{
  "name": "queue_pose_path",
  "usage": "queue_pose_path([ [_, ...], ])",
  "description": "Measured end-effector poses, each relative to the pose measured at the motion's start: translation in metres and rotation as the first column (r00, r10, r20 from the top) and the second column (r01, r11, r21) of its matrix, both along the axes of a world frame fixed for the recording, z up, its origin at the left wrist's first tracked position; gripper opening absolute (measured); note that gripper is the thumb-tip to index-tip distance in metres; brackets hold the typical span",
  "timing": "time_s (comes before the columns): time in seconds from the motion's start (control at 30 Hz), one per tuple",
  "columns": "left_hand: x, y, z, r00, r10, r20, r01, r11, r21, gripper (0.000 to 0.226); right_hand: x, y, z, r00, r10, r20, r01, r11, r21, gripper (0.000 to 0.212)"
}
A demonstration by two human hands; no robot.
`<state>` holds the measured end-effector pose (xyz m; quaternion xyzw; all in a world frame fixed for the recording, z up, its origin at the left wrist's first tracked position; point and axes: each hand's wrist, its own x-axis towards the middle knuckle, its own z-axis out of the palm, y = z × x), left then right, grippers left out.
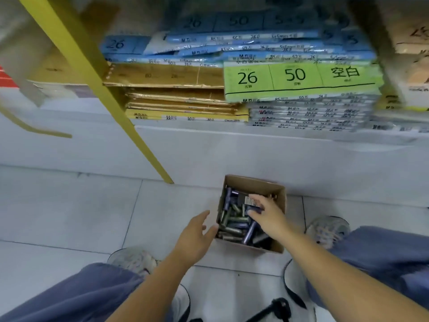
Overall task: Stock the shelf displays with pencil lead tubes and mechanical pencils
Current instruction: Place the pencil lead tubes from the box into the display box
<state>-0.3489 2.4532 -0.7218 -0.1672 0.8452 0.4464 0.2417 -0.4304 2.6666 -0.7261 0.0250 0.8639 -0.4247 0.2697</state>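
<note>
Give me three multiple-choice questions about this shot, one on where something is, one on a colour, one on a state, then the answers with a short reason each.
1. Where does the cardboard box stand?
A. on a shelf
B. on the tiled floor
C. on the person's lap

2. What colour is the slanted shelf post?
A. yellow
B. red
C. black

3. How is the top of the box?
A. taped shut
B. open, with tubes showing
C. covered by a lid

Answers:
1 B: it rests on the tiles in front of the person.
2 A: the post is plain yellow along its whole length.
3 B: the right hand reaches in among the tubes.
</note>
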Motion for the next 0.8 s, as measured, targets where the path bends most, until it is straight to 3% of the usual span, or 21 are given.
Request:
queue_pose_path([
  [0.2, -0.006, 0.006, -0.02, 0.998, 0.054, 0.042, -0.058, 0.992, 0.111, 0.045, -0.022, -0.013, -0.049, 0.999, 0.01, -0.05, -0.001, 0.984, 0.18, 0.063],
  [0.4, -0.002, 0.004, -0.027, 0.997, 0.063, 0.052, -0.069, 0.989, 0.133, 0.04, -0.031, -0.019, -0.079, 0.962, 0.206, -0.176, -0.093, 0.861, 0.5, 0.062],
  [0.67, 0.0, 0.007, -0.025, 0.996, 0.087, 0.033, -0.091, 0.985, 0.145, 0.036, -0.027, -0.015, -0.085, 0.943, 0.262, -0.206, -0.14, 0.872, 0.469, 0.058],
  [0.8, 0.001, 0.009, -0.024, 0.994, 0.098, 0.04, -0.103, 0.984, 0.147, 0.037, -0.034, -0.012, -0.084, 0.941, 0.298, -0.16, -0.199, 0.87, 0.451, 0.068],
])
